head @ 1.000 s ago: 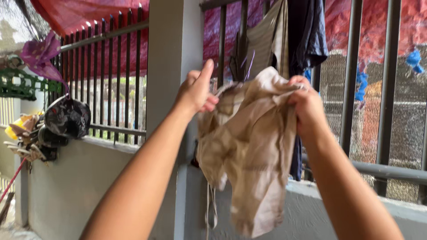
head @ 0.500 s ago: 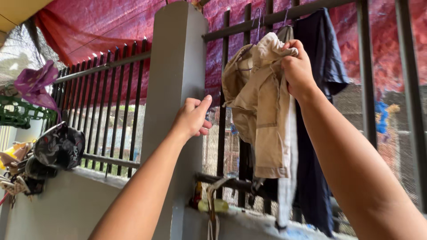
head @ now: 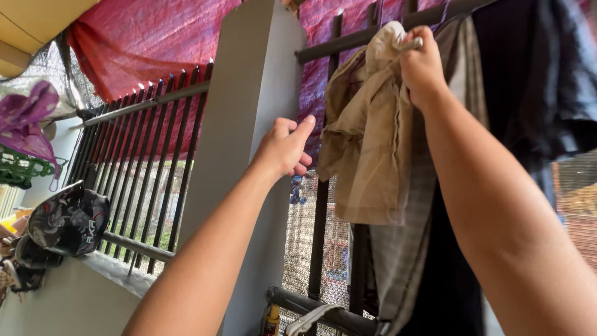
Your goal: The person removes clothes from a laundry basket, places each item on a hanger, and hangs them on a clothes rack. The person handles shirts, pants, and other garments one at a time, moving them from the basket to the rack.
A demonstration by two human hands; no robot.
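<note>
Up against the dark top rail (head: 348, 43) of the fence, the right hand (head: 421, 65) is closed on the bunched upper end of a beige garment (head: 367, 137), holding it level with that rail. The left hand (head: 285, 148) hangs just left of the cloth, below the rail, fingers loosely curled and thumb out, holding nothing. The garment looks light, soft and limp; it folds and sags from wherever it is pinched, so the bunched top or a seam looks the best place to grip, and a loose pinch could let it slide. Right of the beige cloth a grey striped garment (head: 429, 205) and a dark garment (head: 528, 93) already hang from the rail, crowding the space. Left of the rail stands a grey concrete post (head: 249, 124), close beside the empty hand. Farther left, a patterned cap (head: 65, 221) rests on the low wall (head: 68, 298).
</note>
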